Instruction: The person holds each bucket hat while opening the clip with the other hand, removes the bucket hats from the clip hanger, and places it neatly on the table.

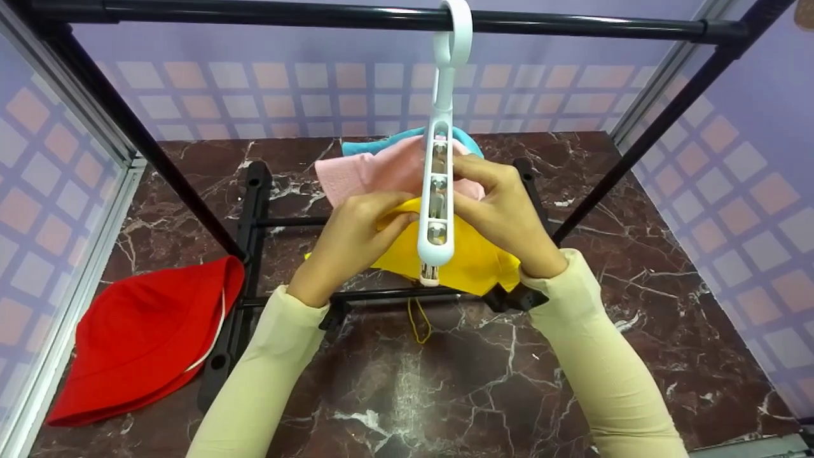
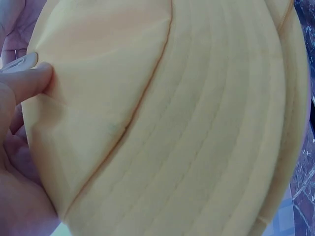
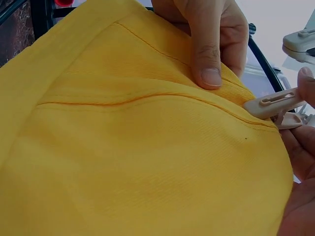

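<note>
A yellow brimmed hat (image 1: 470, 254) hangs below a white clip hanger (image 1: 439, 114). My left hand (image 1: 356, 232) pinches the hat's crown between thumb and fingers, the thumb lying on the cloth in the right wrist view. My right hand (image 1: 502, 200) pinches a pale clip (image 3: 273, 103) whose tip sits at the edge of the crown. Whether the clip bites the cloth I cannot tell. In the left wrist view, stitched rings run round the hat's brim (image 2: 211, 118). Behind the yellow hat, a pink hat (image 1: 375, 172) and a blue hat (image 1: 381, 145) are partly hidden by hanger and hands.
The hanger hooks over a black rack bar (image 1: 286, 16). Black side poles (image 1: 152, 146) slope down to feet on the dark marbled table (image 1: 458, 381). At the left lies a red hat (image 1: 146, 337) with a white cord. Patterned walls (image 1: 750, 184) enclose the sides and back.
</note>
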Demonstrator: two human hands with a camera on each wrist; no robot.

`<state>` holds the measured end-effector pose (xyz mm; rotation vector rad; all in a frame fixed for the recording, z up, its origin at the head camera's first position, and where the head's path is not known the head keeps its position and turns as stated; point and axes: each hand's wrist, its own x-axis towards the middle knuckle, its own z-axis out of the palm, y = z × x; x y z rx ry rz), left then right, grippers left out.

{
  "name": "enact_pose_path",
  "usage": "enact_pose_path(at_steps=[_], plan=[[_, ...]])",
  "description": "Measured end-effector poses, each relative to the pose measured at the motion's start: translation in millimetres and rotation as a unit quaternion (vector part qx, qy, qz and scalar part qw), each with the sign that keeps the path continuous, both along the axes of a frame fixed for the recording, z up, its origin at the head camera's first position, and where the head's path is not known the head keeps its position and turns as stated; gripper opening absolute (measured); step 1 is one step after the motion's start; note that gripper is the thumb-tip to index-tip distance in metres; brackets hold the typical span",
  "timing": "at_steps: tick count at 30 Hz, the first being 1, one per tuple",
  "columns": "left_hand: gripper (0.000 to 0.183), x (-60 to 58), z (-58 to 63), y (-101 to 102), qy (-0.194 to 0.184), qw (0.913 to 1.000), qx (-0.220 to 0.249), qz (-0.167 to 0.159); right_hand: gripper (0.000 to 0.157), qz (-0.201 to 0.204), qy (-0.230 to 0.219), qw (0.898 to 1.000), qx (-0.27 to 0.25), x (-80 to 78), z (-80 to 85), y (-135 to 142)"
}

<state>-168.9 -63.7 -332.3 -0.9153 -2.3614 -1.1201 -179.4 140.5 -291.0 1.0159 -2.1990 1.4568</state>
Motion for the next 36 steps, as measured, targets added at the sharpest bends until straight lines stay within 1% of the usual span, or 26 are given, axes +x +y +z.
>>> enact_pose_path(at_steps=[3, 9, 17, 31, 36], plan=[[0.021, -0.3, -1.7, 0.7, 0.009, 0.9999, 0.005, 0.001, 0.018, 0.003, 0.001, 1.0, -0.004, 0.1, -0.1, 0.4], [0.019, 1.3, -3.2, 1.5, 0.015, 0.9998, 0.011, 0.004, 0.019, -0.002, -0.008, 1.0, -0.002, 0.6, -0.3, 1.2], [0.017, 0.4, -4.5, 3.3, 0.023, 0.9997, 0.01, 0.005, 0.018, 0.008, -0.017, 1.0, -0.003, -0.2, -0.3, 3.1], [0.016, -0.4, -6.2, 5.6, 0.03, 0.9995, 0.012, 0.004, 0.015, 0.005, -0.031, 0.999, -0.009, -2.2, -0.9, 4.8], [0.016, -0.9, -7.3, 6.4, 0.029, 0.9995, 0.011, 0.006, 0.017, 0.003, -0.041, 0.999, -0.013, -2.9, -2.1, 5.2]])
